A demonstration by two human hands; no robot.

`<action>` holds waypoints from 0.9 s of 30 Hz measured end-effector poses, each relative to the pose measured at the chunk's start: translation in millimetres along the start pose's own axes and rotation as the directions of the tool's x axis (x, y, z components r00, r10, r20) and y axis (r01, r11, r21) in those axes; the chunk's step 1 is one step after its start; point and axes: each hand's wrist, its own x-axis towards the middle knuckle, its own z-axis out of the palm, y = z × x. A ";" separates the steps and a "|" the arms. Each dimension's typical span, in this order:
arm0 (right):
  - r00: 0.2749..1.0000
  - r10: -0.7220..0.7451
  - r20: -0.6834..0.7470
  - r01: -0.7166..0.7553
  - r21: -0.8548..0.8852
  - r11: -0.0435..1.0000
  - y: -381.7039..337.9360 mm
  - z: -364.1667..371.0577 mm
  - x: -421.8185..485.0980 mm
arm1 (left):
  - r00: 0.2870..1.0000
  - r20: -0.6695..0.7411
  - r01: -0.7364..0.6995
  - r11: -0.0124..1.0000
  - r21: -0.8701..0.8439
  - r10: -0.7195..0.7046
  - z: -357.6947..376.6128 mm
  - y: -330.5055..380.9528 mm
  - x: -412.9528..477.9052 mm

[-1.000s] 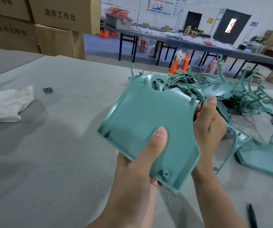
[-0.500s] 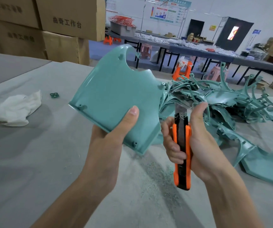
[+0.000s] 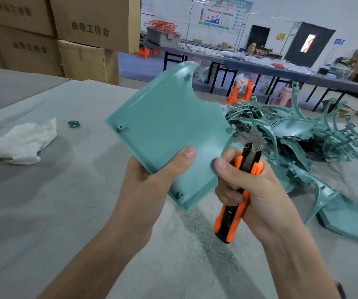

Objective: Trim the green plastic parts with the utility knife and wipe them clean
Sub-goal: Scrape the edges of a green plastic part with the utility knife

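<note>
My left hand (image 3: 152,180) grips a flat green plastic panel (image 3: 167,126) by its lower edge and holds it tilted above the grey table (image 3: 44,212). My right hand (image 3: 249,186) is closed around an orange and black utility knife (image 3: 236,203), blade pointing up. The blade lies against the panel's right edge, and my right thumb presses on the panel beside it. A white cloth (image 3: 20,141) lies crumpled on the table at the left.
A heap of untrimmed green plastic parts (image 3: 303,134) covers the table at the right. A small green chip (image 3: 73,124) lies near the cloth. Plastic shavings (image 3: 206,240) are scattered below my hands. Cardboard boxes (image 3: 76,39) are stacked at the back left.
The panel was turned and lifted to the left, then brought back toward the knife. My right hand came out from behind it with the knife and now sets the blade at its right edge.
</note>
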 end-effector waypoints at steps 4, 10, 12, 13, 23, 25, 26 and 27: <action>0.992 -0.072 -0.105 0.071 -0.018 0.997 2.4 -6.3 2.6 | 0.999 0.020 0.035 0.999 0.030 -0.036 1.9 -2.7 -2.1; 0.914 -0.205 -0.350 0.180 -0.101 0.978 2.4 -11.3 4.4 | 1.000 0.002 0.027 0.998 0.048 -0.027 2.8 -5.4 -3.6; 0.896 -0.206 -0.394 0.181 -0.100 0.978 3.3 -17.4 5.2 | 1.000 0.003 0.010 0.999 0.053 -0.010 2.3 -4.1 -3.3; 0.904 -0.188 -0.384 0.154 -0.119 0.981 3.5 -21.5 5.9 | 1.000 0.005 -0.003 0.998 0.059 0.002 1.9 -3.1 -2.9; 0.947 0.282 0.153 -0.017 -0.854 0.520 -16.2 -59.9 -4.9 | 0.998 -0.058 0.020 0.989 0.150 -0.012 -11.6 -3.7 7.8; 0.927 0.355 0.121 -0.071 -0.873 0.483 -21.2 -63.6 -7.5 | 0.997 -0.074 0.045 0.984 0.174 -0.033 -13.1 -4.8 9.1; 0.922 0.372 0.105 -0.082 -0.887 0.455 -22.4 -65.7 -8.0 | 0.996 -0.081 0.053 0.981 0.188 -0.038 -13.4 -5.8 9.4; 0.918 0.386 0.090 -0.093 -0.898 0.429 -23.4 -66.6 -8.5 | 0.995 -0.087 0.062 0.977 0.204 -0.045 -13.4 -6.3 9.4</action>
